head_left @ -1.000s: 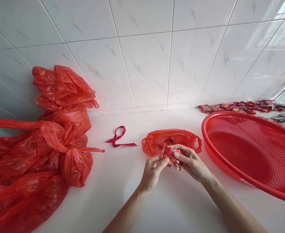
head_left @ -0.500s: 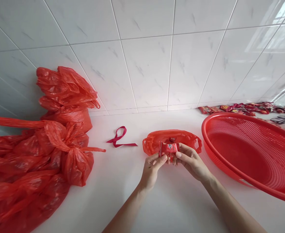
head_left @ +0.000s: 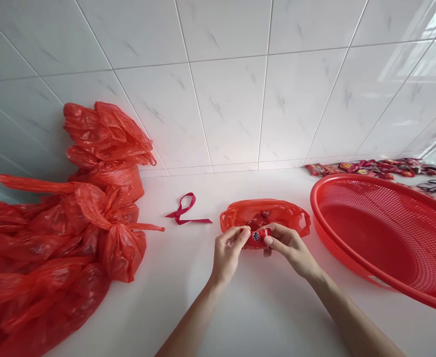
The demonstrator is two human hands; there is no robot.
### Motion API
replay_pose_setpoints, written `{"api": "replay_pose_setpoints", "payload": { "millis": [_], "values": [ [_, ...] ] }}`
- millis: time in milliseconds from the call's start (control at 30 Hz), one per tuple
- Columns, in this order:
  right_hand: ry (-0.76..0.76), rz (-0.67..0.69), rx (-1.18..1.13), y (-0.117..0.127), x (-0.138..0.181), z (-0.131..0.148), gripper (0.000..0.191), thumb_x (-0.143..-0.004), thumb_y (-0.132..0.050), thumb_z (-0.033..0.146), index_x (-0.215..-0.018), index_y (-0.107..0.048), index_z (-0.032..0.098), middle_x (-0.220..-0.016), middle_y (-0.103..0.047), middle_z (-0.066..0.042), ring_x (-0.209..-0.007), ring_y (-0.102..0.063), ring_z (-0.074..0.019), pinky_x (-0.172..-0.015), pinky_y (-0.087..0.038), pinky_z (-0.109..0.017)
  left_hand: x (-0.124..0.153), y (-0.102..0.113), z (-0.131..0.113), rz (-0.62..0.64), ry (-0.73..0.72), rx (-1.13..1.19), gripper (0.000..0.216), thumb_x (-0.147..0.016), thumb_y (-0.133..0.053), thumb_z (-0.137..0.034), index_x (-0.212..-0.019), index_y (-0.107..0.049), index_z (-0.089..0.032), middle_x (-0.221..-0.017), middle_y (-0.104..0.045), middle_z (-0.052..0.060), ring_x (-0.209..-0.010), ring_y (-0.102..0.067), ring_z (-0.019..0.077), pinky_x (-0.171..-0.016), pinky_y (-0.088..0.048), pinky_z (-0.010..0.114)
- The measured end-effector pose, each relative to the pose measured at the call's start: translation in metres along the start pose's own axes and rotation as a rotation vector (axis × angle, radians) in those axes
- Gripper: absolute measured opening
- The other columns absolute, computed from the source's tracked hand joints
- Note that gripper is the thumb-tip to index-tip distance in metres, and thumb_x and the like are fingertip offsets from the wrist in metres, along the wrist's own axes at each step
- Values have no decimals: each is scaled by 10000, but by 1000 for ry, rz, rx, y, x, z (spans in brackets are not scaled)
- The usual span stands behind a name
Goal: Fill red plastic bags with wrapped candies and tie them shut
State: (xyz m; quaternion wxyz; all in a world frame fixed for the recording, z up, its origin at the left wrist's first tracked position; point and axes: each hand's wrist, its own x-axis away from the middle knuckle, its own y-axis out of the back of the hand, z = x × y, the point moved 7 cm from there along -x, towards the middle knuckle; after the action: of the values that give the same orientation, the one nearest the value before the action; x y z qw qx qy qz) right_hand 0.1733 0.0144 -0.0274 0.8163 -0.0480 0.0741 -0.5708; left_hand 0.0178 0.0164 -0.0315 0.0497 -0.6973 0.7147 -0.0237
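Note:
Between my two hands is a small red snack packet (head_left: 256, 237) with a dark printed character on it. My left hand (head_left: 228, 250) pinches its left end between thumb and fingers. The right end is pinched by my right hand (head_left: 289, 245). Just behind the packet, an open red plastic bag (head_left: 277, 204) lies on the white surface, with a few small wrapped pieces (head_left: 257, 219) showing inside it. What the curled fingers cover cannot be seen.
A dark red ribbon (head_left: 188, 219) lies left of the bag. Tied red plastic bags (head_left: 123, 250) are heaped at the left. To the right stands a red perforated basket (head_left: 370, 248). Several small packets (head_left: 385, 168) and a black cord-like item (head_left: 433, 185) lie along the tiled wall (head_left: 229, 109).
Both hands have shifted to the ends of the packet, which is now tilted and squeezed between the fingertips. The wrapped pieces in the bag show more. The view has moved slightly.

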Motion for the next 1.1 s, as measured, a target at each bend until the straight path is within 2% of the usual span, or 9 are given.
{"api": "replay_pose_setpoints", "payload": {
  "millis": [200,367,500,600,700,800,867,933,1100],
  "values": [
    [41,-98,15,3,-1,-4,312,-898,-691,456,-754,-687,179,-680,-632,-4,-634,-614,-141,-665,-519,-299,1,-2,6,-23,69,145,308,-801,-760,-467,-733,-745,-167,-732,-680,24,-761,-582,164,-766,-477,283],
    [81,-88,-106,-3,0,-5,278,-894,-710,411,-726,-684,191,-675,-630,4,-608,-589,-127,-630,-527,-285,2,-9,10,22,121,288,303,-822,-746,-459,-746,-755,-166,-765,-711,44,-778,-607,179,-790,-482,311],
    [105,-63,-104,-3,0,-6,335,-944,-628,454,-751,-713,194,-695,-653,-18,-630,-598,-141,-660,-542,-304,0,-9,14,16,174,413,313,-779,-790,-452,-712,-721,-154,-726,-667,30,-712,-570,144,-716,-475,276],
    [127,-144,-19,4,1,-4,307,-931,-631,494,-1009,-757,225,-962,-732,-73,-843,-665,-194,-779,-572,-344,0,-16,23,51,320,569,318,-707,-850,-410,-680,-679,-143,-654,-594,-1,-609,-512,97,-612,-446,231],
    [102,-134,96,3,1,-4,433,-878,-708,473,-1265,-677,281,-1248,-691,-99,-1103,-644,-257,-919,-563,-414,9,-32,36,140,520,694,311,-642,-892,-343,-722,-674,-136,-634,-568,-16,-577,-513,75,-572,-435,201],
    [115,-50,154,-6,1,-3,327,-893,-680,491,-1109,-753,256,-1302,-667,-116,-1203,-611,-292,-943,-552,-424,20,-45,47,209,622,662,320,-605,-891,-328,-719,-654,-143,-636,-584,-13,-568,-532,78,-565,-433,198],
    [119,-40,150,-9,1,-3,291,-902,-665,495,-948,-775,229,-1261,-679,-120,-1159,-635,-290,-883,-569,-395,23,-49,50,250,590,568,300,-633,-859,-346,-713,-643,-154,-636,-600,-9,-574,-546,91,-595,-454,218],
    [120,-53,136,-10,2,-2,284,-908,-662,482,-901,-757,215,-1143,-709,-108,-1021,-676,-256,-807,-577,-363,23,-49,50,264,527,455,263,-681,-815,-359,-742,-652,-162,-644,-622,-4,-599,-573,113,-647,-481,249],
    [163,-150,51,-3,3,6,265,-893,-688,466,-888,-702,201,-847,-688,-39,-736,-636,-169,-629,-559,-292,9,-26,37,93,344,340,270,-796,-656,-430,-796,-695,-163,-743,-703,45,-697,-646,173,-713,-505,298]
  ]
}}
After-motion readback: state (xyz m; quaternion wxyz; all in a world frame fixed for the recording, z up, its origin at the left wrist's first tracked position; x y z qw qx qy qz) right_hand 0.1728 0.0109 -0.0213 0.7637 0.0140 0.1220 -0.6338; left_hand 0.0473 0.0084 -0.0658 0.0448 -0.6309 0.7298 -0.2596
